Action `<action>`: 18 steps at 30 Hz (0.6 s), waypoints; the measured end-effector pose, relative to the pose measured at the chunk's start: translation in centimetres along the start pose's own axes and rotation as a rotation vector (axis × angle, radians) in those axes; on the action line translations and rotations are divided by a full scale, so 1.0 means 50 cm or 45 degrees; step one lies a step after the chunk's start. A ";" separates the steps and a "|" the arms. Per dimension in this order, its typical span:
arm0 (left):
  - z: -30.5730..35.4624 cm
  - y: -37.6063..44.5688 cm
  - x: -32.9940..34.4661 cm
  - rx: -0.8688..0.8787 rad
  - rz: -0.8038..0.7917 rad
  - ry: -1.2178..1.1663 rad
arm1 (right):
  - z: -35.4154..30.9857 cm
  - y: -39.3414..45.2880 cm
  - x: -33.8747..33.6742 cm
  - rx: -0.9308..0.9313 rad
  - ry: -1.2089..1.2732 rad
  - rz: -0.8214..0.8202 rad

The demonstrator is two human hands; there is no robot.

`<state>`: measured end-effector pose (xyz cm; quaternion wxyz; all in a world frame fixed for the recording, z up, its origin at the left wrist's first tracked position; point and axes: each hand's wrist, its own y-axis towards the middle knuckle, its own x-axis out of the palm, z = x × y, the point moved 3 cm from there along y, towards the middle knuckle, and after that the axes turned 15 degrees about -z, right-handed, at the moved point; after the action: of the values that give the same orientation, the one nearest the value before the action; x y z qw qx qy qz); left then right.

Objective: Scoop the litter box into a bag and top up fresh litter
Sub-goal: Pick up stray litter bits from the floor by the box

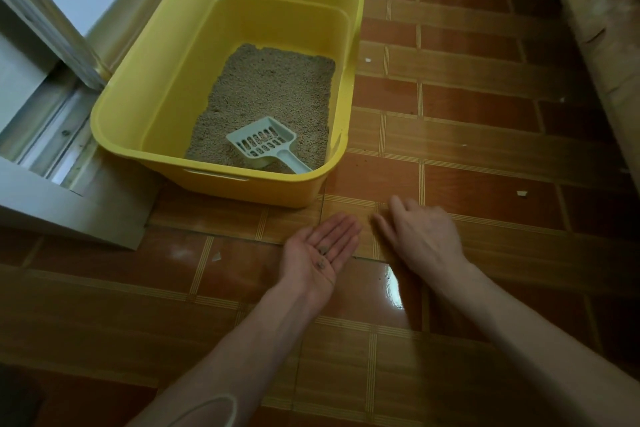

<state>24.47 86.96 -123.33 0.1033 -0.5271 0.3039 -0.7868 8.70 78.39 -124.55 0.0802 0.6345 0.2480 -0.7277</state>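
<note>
Litter box (166, 94) on tile floor (485, 135) | door track (52, 128) left — hands (320, 250) low

I see a glossy brown tiled floor (485, 135), a metal sliding-door track (52, 128) at left, and a reflected glare patch (394, 288).

Scoop (262, 144) in litter box (114, 107) (near end), hands before it.

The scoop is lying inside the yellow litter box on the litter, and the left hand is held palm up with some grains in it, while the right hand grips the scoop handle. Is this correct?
Not quite. The head view shows the right hand flat over the floor tiles, palm down, gripping nothing. The scoop does lie on the litter in the yellow litter box, and the left hand is palm up with a few grains.
</note>
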 end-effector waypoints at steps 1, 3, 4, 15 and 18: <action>-0.001 0.001 -0.001 0.006 0.005 0.005 | -0.006 0.003 0.000 -0.035 -0.032 0.038; -0.005 0.002 -0.002 0.018 0.018 0.012 | -0.013 0.006 0.006 -0.076 -0.116 0.039; -0.006 0.001 -0.003 0.025 0.026 0.014 | -0.016 0.006 0.009 -0.103 -0.174 0.009; -0.018 0.001 0.001 0.079 0.075 0.030 | -0.059 -0.055 -0.032 -0.042 0.533 -0.163; -0.025 0.000 0.000 0.070 0.131 0.086 | -0.109 -0.094 -0.072 -0.134 0.650 -0.130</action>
<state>23.34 87.42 -123.67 0.1477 -0.4810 0.3121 -0.8059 12.13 84.26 -120.26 0.0111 0.7792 0.3296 -0.5331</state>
